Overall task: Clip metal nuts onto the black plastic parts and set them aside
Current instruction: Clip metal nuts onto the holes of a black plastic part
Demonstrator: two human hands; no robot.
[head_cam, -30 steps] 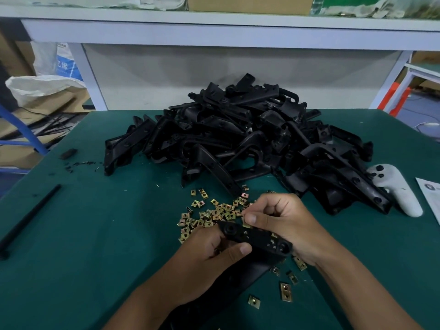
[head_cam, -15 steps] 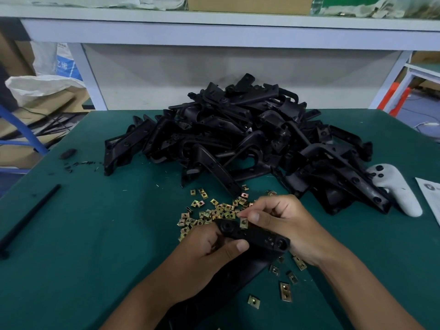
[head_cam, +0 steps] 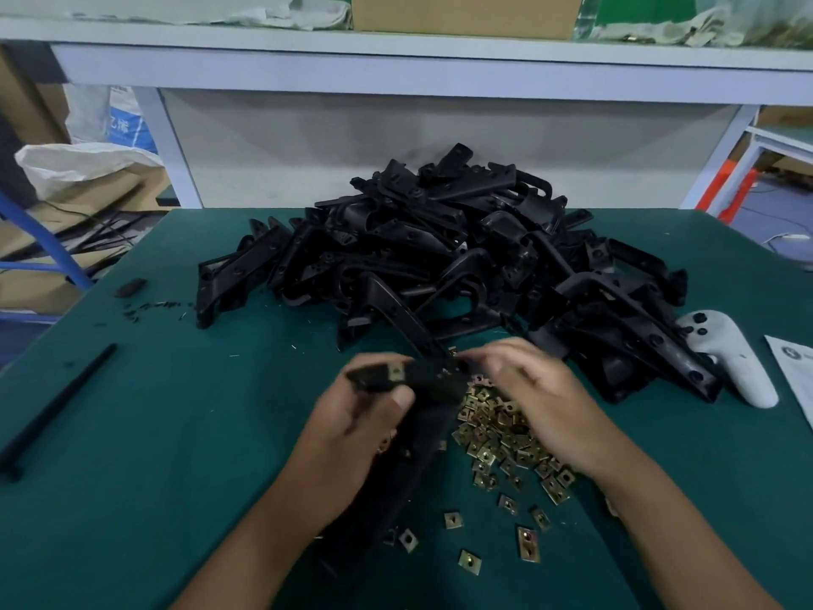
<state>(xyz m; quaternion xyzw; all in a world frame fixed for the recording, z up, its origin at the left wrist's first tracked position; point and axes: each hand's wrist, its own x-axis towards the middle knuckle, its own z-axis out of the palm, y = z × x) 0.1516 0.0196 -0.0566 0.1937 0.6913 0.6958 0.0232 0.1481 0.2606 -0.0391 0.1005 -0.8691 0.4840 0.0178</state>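
Head camera view was blurred around both hands, so small details there were hard to read. The left hand gripped one long black plastic part, with the thumb pressed on its side; the lower end of this part was hidden behind the hand and wrist. One brass-coloured metal nut was visible clipped on the upper end of the part, near the left fingers. The right hand lay over the other end of the same part with its fingers curved, but whether they pinched the part or a nut, I could not tell because of the motion blur.

Under the right hand was a heap of small square brass-coloured nuts on the green table mat; they were too many and too overlapped to count. About seven loose nuts lay apart nearer the person. Behind the hands stood a big pile of black plastic parts, also too tangled to count. One white game controller lay at the right of the pile, partly covered by it. One thin black rod lay at the left.
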